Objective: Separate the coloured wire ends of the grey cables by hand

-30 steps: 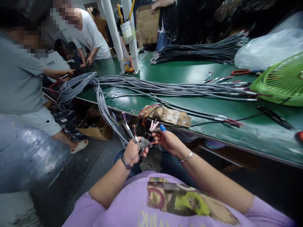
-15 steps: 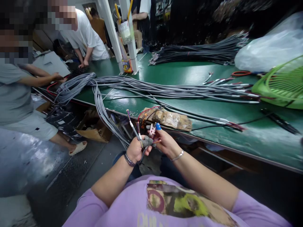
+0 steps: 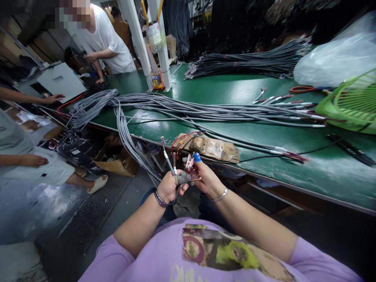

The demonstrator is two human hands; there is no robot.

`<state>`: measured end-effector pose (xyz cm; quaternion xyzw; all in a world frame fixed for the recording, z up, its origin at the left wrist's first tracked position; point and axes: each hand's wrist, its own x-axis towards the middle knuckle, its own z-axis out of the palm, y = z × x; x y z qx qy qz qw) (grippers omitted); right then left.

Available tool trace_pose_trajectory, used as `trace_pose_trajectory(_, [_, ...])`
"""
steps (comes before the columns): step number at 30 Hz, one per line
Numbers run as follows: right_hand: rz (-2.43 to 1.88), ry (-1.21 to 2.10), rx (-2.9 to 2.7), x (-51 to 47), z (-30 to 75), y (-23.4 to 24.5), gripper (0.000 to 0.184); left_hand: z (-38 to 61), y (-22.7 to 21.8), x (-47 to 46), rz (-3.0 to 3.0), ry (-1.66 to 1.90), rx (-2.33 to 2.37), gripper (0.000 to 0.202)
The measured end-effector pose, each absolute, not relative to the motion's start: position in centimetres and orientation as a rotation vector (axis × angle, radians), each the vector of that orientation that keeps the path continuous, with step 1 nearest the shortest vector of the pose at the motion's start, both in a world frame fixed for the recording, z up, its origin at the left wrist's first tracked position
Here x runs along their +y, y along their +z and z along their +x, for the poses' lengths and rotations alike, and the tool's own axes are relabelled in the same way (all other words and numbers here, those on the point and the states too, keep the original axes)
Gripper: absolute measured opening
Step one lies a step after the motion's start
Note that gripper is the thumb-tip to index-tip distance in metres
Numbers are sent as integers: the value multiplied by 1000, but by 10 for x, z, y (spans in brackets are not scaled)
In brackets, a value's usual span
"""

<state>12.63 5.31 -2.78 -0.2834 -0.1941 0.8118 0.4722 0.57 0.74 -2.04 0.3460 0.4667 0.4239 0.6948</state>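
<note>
My left hand [image 3: 168,187] is closed around grey cables [image 3: 169,162], whose ends stick up past the fingers with white sleeves and thin multicoloured wires. A grey cover sits on its thumb. Thin coloured wires [image 3: 196,178] fan out beyond that thumb towards my right hand [image 3: 208,180]. This right hand wears a blue cover on one fingertip and pinches a small pale pink clip-like piece [image 3: 189,161], its exact kind unclear. Right behind both hands, on the table edge, lies a worn wooden block [image 3: 217,149] wrapped in tape, with red and black wires at its left end.
A long bundle of grey cables [image 3: 188,106] crosses the green table [image 3: 235,88], part of it hanging over the front edge. Black cables [image 3: 243,64], a plastic bag [image 3: 326,62] and a green fan [image 3: 352,103] lie beyond. A white post [image 3: 161,51] stands at the back; co-workers are at left.
My hands stay almost in place, the wires by my left thumb now more spread. The near co-worker has shifted left, arms apart; the one in white has lifted a hand.
</note>
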Motion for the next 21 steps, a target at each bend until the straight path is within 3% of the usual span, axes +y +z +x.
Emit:
trace_pose_trajectory(9, [-627,2158,-530,48,143,-29,48,2,-17,-11,786,949,1046,38])
trace_pose_trajectory(15, [-655,2064,-658,50,145,-26,26,1,-15,-14,782,978,1046,37])
trace_pose_trajectory(21, [-706,1920,-726,49,140,-31,39,-2,-11,-4,789,946,1018,39])
